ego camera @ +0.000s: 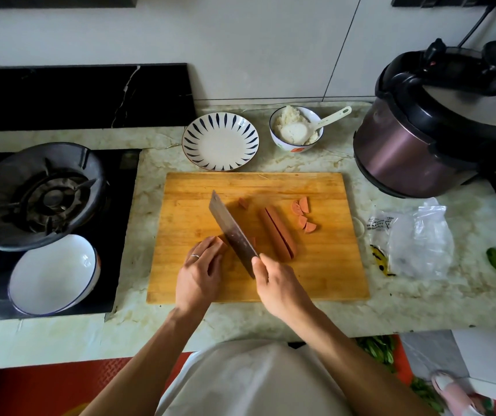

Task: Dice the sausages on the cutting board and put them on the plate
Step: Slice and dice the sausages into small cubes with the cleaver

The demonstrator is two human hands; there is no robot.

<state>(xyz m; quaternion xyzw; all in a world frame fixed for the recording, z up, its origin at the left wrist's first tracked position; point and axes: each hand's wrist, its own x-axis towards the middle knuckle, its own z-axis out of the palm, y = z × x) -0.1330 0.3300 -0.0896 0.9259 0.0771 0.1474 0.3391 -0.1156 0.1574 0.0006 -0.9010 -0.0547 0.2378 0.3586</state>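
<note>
Sausage pieces (302, 213) are scattered on a rectangular wooden cutting board (316, 265) on the marble worktop (150, 163). A steel cleaver (231, 232) is gripped by the right hand (276, 283), blade angled across the board. A pink sausage piece (219, 242) is pinned under the left hand's (200, 274) curled fingers. A split sausage (278, 232) lies alongside. The blue-striped white plate (220, 141) stands behind the board.
</note>
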